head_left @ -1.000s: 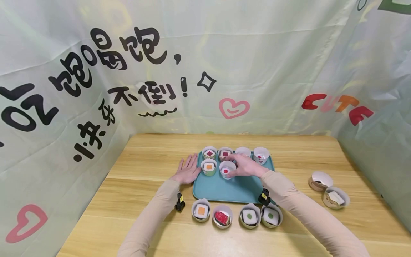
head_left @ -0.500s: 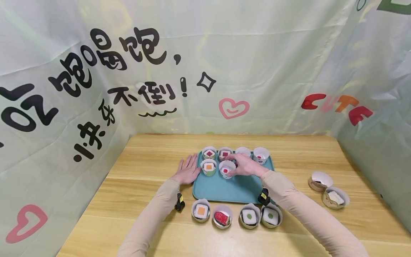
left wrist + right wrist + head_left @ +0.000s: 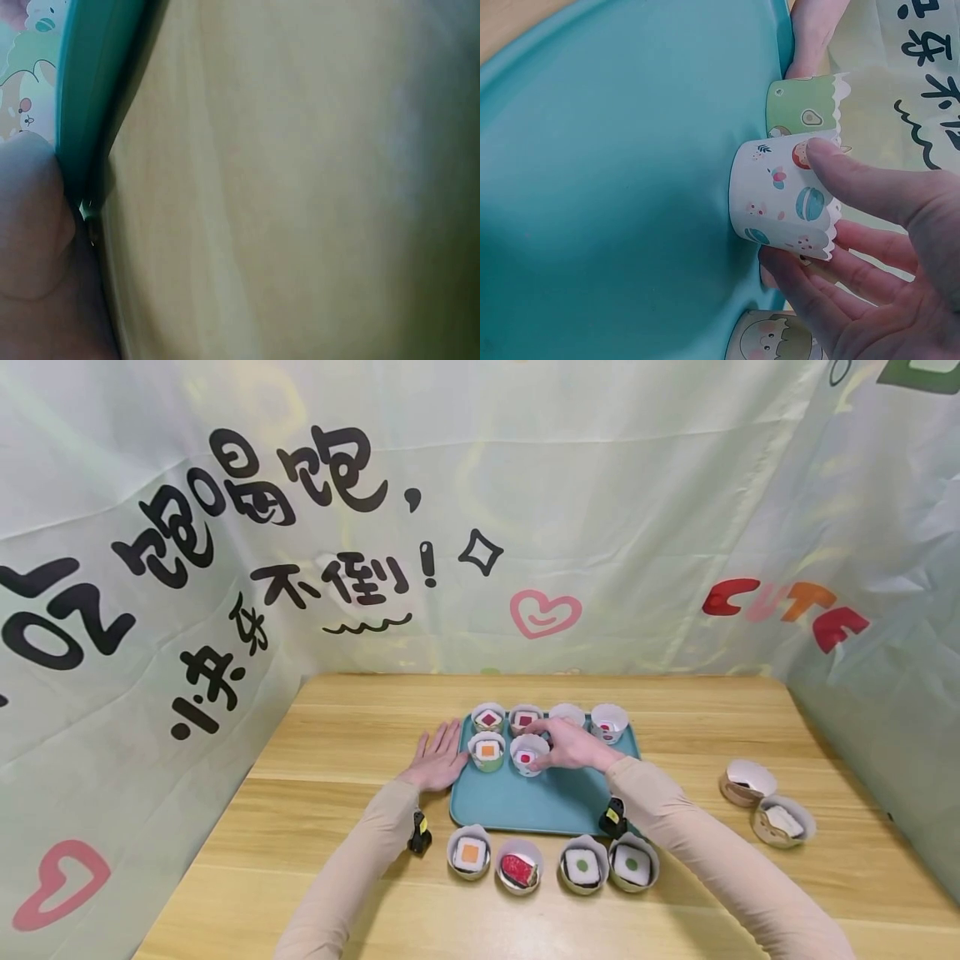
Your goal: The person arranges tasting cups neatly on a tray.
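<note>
My right hand [image 3: 572,747] grips a white paper baking cup [image 3: 780,196] between thumb and fingers, on the teal tray [image 3: 510,806]. The cup stands upright with a white sushi piece, red in the middle, inside. Just left of it is a green paper cup [image 3: 487,756] with an orange-centred piece. Along the tray's far edge stand several more cups, one partly behind my right hand. My left hand [image 3: 437,765] rests on the table with fingers spread, its thumb [image 3: 30,214] against the tray's left rim.
In front of the tray stand several paper cups: one orange-centred [image 3: 470,853], one with a red-topped piece [image 3: 519,870], two green-centred ones [image 3: 583,865]. Two more cups [image 3: 783,822] sit far right on the wooden table [image 3: 337,843]. Printed cloth [image 3: 600,527] walls the back and sides.
The gripped cup and my right hand have edged very slightly left toward the green cup. My left hand stays in place.
</note>
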`<state>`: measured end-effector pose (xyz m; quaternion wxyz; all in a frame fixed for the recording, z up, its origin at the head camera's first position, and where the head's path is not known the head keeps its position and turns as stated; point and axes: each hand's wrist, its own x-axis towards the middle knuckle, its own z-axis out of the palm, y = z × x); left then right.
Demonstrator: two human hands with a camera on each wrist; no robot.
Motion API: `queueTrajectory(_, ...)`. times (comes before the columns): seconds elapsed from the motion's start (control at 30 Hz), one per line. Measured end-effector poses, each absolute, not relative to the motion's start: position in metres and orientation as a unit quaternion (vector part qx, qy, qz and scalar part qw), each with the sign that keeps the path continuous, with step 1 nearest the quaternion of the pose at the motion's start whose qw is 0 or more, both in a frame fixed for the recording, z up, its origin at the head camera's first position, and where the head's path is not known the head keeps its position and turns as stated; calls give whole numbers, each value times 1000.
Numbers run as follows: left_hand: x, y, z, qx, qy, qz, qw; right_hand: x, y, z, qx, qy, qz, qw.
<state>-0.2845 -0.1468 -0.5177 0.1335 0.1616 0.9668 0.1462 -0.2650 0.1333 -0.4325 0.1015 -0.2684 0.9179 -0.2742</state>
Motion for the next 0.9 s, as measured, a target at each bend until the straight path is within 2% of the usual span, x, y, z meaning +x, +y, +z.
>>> queueTrajectory(0.9, -283, -146, -516, 163, 966, 153, 131, -267, 131, -435, -284, 920, -260, 79)
